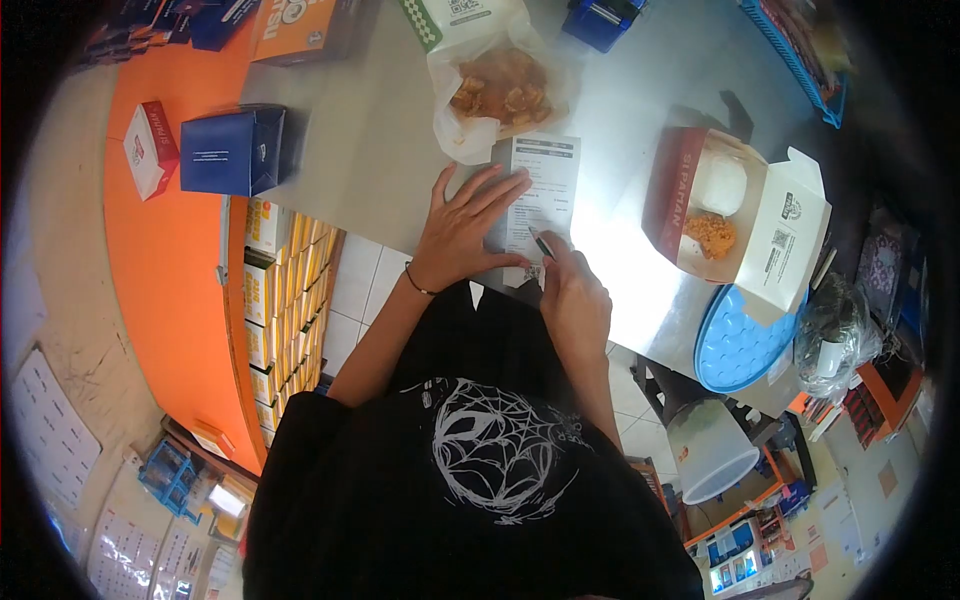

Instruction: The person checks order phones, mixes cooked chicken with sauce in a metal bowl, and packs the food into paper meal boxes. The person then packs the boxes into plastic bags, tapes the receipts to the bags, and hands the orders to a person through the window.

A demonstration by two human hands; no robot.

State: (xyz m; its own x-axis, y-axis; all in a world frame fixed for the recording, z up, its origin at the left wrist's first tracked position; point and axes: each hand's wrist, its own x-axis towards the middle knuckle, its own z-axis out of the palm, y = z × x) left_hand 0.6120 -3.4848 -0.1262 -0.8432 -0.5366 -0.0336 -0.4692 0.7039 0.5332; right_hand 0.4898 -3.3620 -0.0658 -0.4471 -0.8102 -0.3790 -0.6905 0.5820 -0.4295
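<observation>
A printed receipt (550, 185) lies on the metal counter in front of me. My left hand (462, 228) rests flat over its left edge, fingers spread. A pen (540, 243) is pinched in my right hand (577, 298), its tip on or just over the paper; I cannot tell if it touches. Just beyond the receipt sits a paper-lined pack of fried food (503, 85) in brown sauce. To the right, an open takeaway box (672, 195) contains a mound of white rice (718, 184) and a piece of fried chicken (711, 235).
A dark blue box (228, 152) and a red-white box (150, 150) stand at left, near an orange counter (165, 290). Stacked yellow boxes (285, 300) fill a shelf below. A blue round tray (740, 340) lies at right. At the far edge is a blue tape dispenser (602, 20).
</observation>
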